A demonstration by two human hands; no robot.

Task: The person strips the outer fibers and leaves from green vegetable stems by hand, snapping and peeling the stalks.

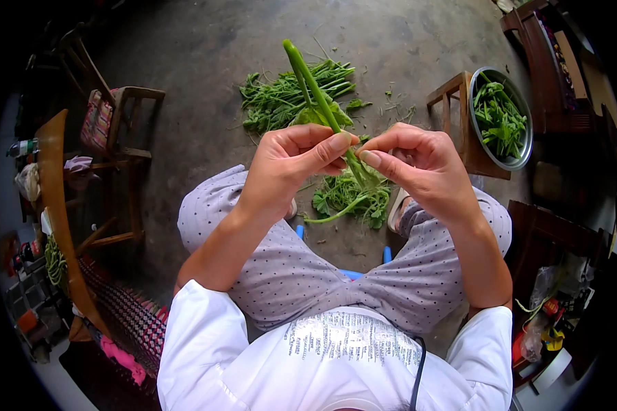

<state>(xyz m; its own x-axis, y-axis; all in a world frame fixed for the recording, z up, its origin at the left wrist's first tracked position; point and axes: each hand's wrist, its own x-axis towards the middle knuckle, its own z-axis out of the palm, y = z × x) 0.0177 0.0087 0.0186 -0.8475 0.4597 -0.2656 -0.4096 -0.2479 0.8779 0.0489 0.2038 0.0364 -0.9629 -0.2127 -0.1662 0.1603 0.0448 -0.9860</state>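
My left hand (284, 161) pinches a long green vegetable stalk (313, 85) between thumb and fingers. The stalk slants up and to the left past the hand, bent over at its top. Close beside it, my right hand (428, 168) has thumb and forefinger closed at the lower part of the stalk, where pale leafy bits hang. Whether it grips the stem itself or a thin strand is too small to tell. Beyond the hands lies a pile of leafy green stalks (271, 106) on the floor. Below them, between the feet, is a smaller heap of green scraps (343, 195).
At the right, a metal basin (528, 147) of cut greens (497, 116) rests on a wooden stool (452, 92). A wooden chair (127, 109) with a patterned seat stands at the left. Loose trimmings (394, 109) dot the concrete floor (206, 89). Blue seat legs (386, 254) show between my knees.
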